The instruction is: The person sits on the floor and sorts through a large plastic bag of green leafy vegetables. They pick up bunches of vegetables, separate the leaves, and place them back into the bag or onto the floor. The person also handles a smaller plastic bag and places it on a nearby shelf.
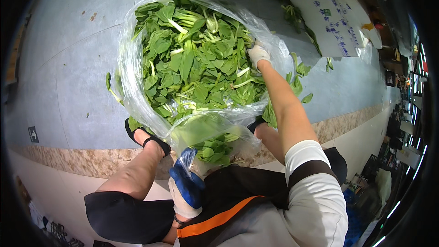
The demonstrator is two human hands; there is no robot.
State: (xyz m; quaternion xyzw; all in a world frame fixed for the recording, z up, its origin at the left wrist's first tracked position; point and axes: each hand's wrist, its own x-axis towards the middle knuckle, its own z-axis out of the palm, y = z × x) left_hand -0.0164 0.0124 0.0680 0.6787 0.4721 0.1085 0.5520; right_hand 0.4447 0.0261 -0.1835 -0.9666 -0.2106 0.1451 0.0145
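A large clear plastic bag (132, 89) stands wide-mouthed on the floor between my feet, holding many leafy greens with pale stalks (205, 58). My right hand (259, 54), in a whitish glove, reaches inside its right edge among the leaves; its fingertips are partly hidden. Near my lap, my left hand (187, 181), in a white glove with a blue coated palm, grips the gathered edge of a smaller clear plastic bag (236, 144). Some greens (214, 149) lie within or behind that smaller bag, which overlaps the near rim of the large one.
Loose leaves (298, 79) lie on the grey floor right of the large bag. A white foam box (329, 20) with blue writing stands at the upper right, with wilted greens (293, 15) beside it. A speckled brown floor strip (85, 159) runs beneath my legs.
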